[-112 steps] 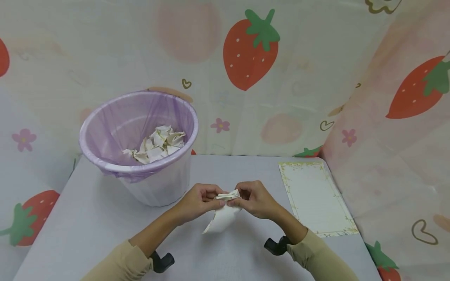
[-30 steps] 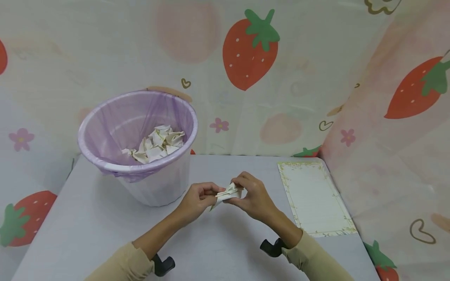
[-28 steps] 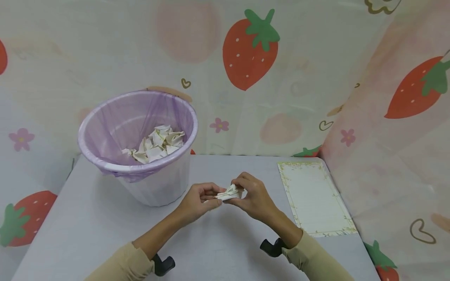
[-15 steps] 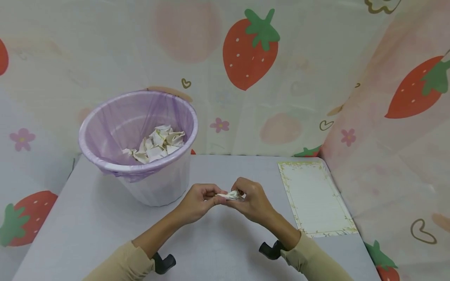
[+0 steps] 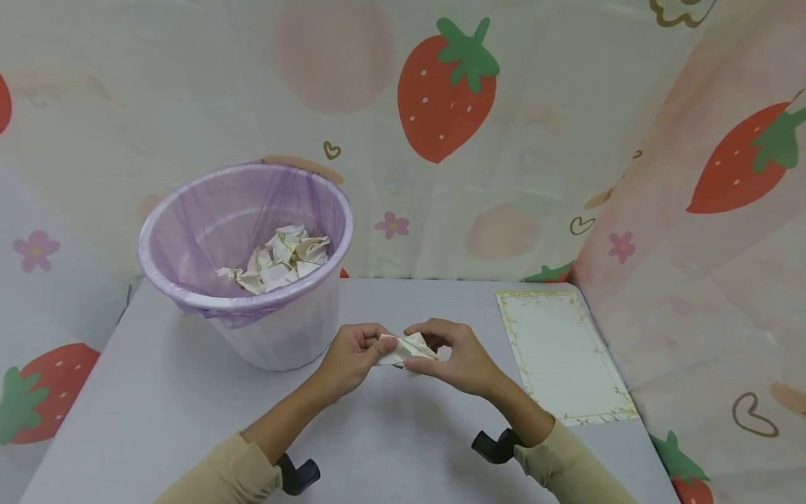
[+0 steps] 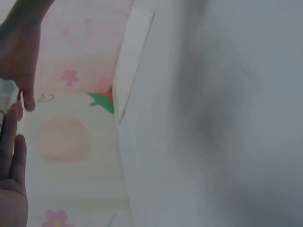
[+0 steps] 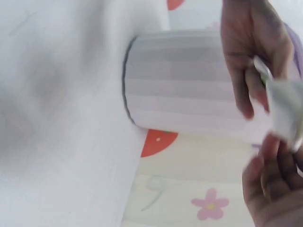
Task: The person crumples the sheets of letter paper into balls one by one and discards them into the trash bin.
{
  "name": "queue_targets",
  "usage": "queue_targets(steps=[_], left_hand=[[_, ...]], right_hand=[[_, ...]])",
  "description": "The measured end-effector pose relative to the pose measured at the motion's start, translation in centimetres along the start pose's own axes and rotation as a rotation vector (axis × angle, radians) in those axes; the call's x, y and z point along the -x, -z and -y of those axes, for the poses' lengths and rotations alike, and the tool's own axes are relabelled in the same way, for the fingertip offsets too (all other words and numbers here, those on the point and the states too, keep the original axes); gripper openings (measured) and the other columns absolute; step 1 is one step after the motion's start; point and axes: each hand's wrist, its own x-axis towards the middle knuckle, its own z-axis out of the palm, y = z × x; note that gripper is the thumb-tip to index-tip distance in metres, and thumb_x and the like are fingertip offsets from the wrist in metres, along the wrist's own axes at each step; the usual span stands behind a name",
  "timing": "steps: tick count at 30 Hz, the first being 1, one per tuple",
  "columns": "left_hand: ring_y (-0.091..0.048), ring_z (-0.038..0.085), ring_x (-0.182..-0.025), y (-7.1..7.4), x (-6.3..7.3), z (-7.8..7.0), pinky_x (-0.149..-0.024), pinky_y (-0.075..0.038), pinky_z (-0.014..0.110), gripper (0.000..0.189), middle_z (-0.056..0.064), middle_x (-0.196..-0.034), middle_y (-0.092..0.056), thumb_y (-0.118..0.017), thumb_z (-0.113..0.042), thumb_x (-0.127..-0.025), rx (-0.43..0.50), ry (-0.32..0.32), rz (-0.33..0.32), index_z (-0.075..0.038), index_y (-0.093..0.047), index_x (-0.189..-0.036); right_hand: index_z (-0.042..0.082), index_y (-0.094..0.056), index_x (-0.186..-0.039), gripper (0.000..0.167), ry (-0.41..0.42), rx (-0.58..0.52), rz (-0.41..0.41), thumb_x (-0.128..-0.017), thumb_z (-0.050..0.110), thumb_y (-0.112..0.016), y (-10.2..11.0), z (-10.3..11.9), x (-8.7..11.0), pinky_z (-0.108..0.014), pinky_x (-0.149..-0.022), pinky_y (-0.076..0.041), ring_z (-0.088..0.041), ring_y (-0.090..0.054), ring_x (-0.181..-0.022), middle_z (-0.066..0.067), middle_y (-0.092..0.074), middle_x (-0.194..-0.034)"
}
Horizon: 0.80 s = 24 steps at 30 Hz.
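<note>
Between both hands, above the front middle of the table, is a folded, creased piece of white paper (image 5: 409,348). My left hand (image 5: 351,358) pinches its left end, the thumb lying on top. My right hand (image 5: 458,355) holds the right end between thumb and curled fingers. In the right wrist view the crumpled paper (image 7: 285,106) shows between the two hands, slightly blurred. Only a bit of the paper (image 6: 7,90) appears at the left edge of the left wrist view. To the left stands a white bin (image 5: 277,343) lined with a purple bag, with crumpled paper pieces (image 5: 283,259) inside.
A flat sheet of paper (image 5: 567,357) with a yellow-green floral border lies at the table's right side. The table (image 5: 390,455) has a pale cover. Strawberry-printed cloth (image 5: 535,140) hangs behind and to the right.
The paper's long hanging flap has been folded up into a small bundle. Since half a second ago the bundle has been turned and looks wider, and my right fingers have shifted on it.
</note>
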Motion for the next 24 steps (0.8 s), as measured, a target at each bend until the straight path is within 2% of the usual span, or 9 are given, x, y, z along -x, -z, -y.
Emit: queue_targets(steps=[3,6,9,12,15,18,22,24], left_hand=[[-0.063,0.01,-0.072,0.3,0.1,-0.3,-0.067,-0.054,0.022,0.021,0.008,-0.081,-0.073,-0.063,-0.011,-0.098,0.082,0.038,0.007,0.008,-0.069,-0.097],[-0.063,0.01,-0.075,0.3,0.2,-0.8,-0.07,-0.054,0.023,0.026,0.003,-0.081,-0.072,-0.063,-0.013,-0.099,0.159,0.047,0.053,0.012,-0.066,-0.098],[-0.061,0.009,-0.075,0.1,0.3,-1.0,-0.07,-0.054,0.022,0.03,-0.001,-0.081,-0.07,-0.063,-0.015,-0.099,0.202,0.025,0.091,0.014,-0.063,-0.099],[-0.06,0.009,-0.073,-0.2,0.5,-1.2,-0.068,-0.053,0.022,0.029,-0.001,-0.08,-0.069,-0.063,-0.014,-0.098,0.22,0.006,0.101,0.015,-0.063,-0.097],[-0.059,0.009,-0.073,-0.5,0.6,-1.3,-0.068,-0.052,0.021,0.025,0.002,-0.08,-0.067,-0.062,-0.012,-0.098,0.209,-0.005,0.106,0.014,-0.063,-0.096],[-0.055,0.008,-0.068,-0.8,0.8,-1.2,-0.063,-0.048,0.019,0.019,0.004,-0.076,-0.064,-0.061,-0.008,-0.099,0.152,-0.036,0.091,0.011,-0.065,-0.094],[-0.045,0.006,-0.055,-1.1,0.9,-1.1,-0.05,-0.037,0.019,0.014,0.003,-0.067,-0.06,-0.061,-0.003,-0.097,0.044,-0.111,0.011,0.007,-0.067,-0.089],[-0.045,0.007,-0.052,-1.3,1.0,-1.2,-0.048,-0.037,0.019,0.013,0.004,-0.066,-0.061,-0.062,-0.002,-0.097,0.01,-0.129,-0.034,0.005,-0.068,-0.088]], right_hand=[[-0.005,-0.056,-0.136,0.041,0.002,-0.242,0.174,-0.097,0.01,-0.062,1.4,-0.3,0.2,-0.031,-0.086,-0.055,-0.021,-0.064,-0.103,-0.016,-0.063,-0.122],[-0.013,-0.045,-0.141,0.05,0.011,-0.47,0.31,-0.099,0.008,-0.061,2.6,-0.6,0.2,-0.034,-0.092,-0.054,-0.025,-0.061,-0.117,-0.018,-0.058,-0.133],[-0.014,-0.044,-0.14,0.056,0.041,-0.576,0.385,-0.096,0.01,-0.067,3.0,-0.8,0.2,-0.032,-0.091,-0.054,-0.025,-0.062,-0.117,-0.013,-0.061,-0.132],[-0.008,-0.052,-0.138,0.056,0.051,-0.639,0.404,-0.091,0.012,-0.074,2.9,-0.7,0.0,-0.031,-0.087,-0.056,-0.025,-0.065,-0.113,-0.011,-0.063,-0.13],[-0.006,-0.059,-0.132,0.058,0.066,-0.621,0.377,-0.084,0.018,-0.08,2.4,-0.5,-0.1,-0.033,-0.084,-0.057,-0.024,-0.067,-0.106,-0.012,-0.065,-0.124],[-0.012,-0.056,-0.13,0.07,0.105,-0.514,0.315,-0.079,0.027,-0.083,1.7,-0.1,-0.2,-0.036,-0.084,-0.058,-0.021,-0.066,-0.102,-0.013,-0.063,-0.117],[-0.013,-0.055,-0.131,0.077,0.167,-0.307,0.213,-0.077,0.036,-0.081,1.0,0.6,-0.2,-0.04,-0.085,-0.058,-0.019,-0.065,-0.098,-0.015,-0.06,-0.112],[-0.011,-0.059,-0.129,0.074,0.184,-0.243,0.184,-0.078,0.039,-0.079,0.7,0.9,-0.2,-0.04,-0.083,-0.058,-0.019,-0.065,-0.096,-0.016,-0.061,-0.109]])
